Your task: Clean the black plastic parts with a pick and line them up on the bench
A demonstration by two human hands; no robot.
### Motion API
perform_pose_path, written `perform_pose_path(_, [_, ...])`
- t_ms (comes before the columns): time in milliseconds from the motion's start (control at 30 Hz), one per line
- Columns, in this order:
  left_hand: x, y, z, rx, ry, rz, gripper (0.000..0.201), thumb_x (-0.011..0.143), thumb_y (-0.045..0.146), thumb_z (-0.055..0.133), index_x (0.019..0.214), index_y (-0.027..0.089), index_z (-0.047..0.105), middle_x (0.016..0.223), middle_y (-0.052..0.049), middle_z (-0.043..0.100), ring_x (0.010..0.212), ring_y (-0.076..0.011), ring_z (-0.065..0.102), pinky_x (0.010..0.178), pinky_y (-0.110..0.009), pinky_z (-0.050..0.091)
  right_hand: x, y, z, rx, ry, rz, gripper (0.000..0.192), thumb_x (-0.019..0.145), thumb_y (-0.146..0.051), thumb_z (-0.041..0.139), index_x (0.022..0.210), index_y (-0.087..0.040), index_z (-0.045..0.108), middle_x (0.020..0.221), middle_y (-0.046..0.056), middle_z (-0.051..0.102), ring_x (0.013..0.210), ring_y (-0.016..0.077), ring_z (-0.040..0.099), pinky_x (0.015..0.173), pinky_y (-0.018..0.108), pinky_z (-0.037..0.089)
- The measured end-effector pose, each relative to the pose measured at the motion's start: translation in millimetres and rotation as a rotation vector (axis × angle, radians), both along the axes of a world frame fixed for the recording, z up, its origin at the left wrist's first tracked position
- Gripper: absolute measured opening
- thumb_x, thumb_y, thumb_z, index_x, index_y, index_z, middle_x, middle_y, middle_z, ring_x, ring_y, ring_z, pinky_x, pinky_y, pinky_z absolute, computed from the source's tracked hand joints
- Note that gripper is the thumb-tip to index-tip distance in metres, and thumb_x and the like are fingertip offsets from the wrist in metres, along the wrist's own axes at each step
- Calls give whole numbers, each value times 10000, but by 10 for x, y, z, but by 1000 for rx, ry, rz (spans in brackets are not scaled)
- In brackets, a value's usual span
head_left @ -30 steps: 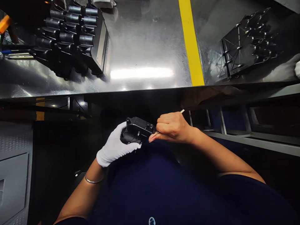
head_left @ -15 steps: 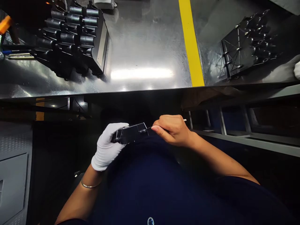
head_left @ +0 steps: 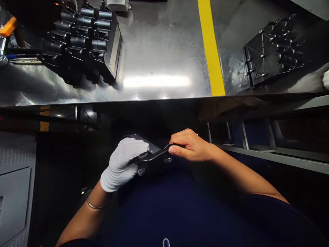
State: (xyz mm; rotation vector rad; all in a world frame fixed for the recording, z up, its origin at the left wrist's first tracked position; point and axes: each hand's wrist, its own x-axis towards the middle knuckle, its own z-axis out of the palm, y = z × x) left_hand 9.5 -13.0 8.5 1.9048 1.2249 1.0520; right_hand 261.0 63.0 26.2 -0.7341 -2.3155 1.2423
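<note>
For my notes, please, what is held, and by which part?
The left hand holds a black part by its left end; for the right hand, unclear.

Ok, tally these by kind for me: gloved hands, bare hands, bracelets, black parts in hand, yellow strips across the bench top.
Gloved left hand: 1
Bare right hand: 1
Bracelet: 1
Held black part: 1
Yellow strip: 1
Total: 5

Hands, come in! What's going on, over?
Left hand: gloved, gripping black part. Right hand: bare, closed at its edge, pale tip poking out. Part held off bench. Nothing visibly blocking.
</note>
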Motion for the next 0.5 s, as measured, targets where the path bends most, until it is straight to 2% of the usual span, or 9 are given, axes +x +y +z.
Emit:
perform_pose_path(67, [-12,6,0,-53,3,28,219,767,249,678,982,261,719,919,-70,752,952,-263,673,910,-445,499,16,-22,26,-35,8,55,512,960,-428,467,521,-178,385,502,-60,340,452,54,305,471,221,254])
perform_pose_path(133, [-18,16,13,-170,-47,81,226,747,295,708,966,242,721,947,-81,741,942,-261,666,888,-425,512,11,-30,38,-25,33,68,534,966,-435,454,506,-182,357,492,-63,305,447,56,284,471,228,244])
perform_pose_path(267, [-53,70,40,-618,-209,151,500,662,389,790,1107,198,665,997,-79,710,857,-244,661,764,-367,546,-73,33,64,175,98,16,496,949,-529,436,610,-171,493,539,-29,435,500,75,391,505,221,297])
perform_pose_path(367, [-93,136,48,-863,-271,62,591,644,495,774,1114,161,648,877,-55,695,769,-234,635,680,-340,530,-165,109,102,386,84,9,540,840,-676,486,692,-161,554,580,-19,470,535,89,412,507,224,285])
perform_pose_path(500, [-100,184,49,-931,-300,-63,570,661,578,728,1005,130,657,837,-57,667,767,-224,595,680,-317,495,-241,157,133,498,51,105,580,845,-700,432,635,-167,522,577,-24,439,535,88,384,498,235,222])
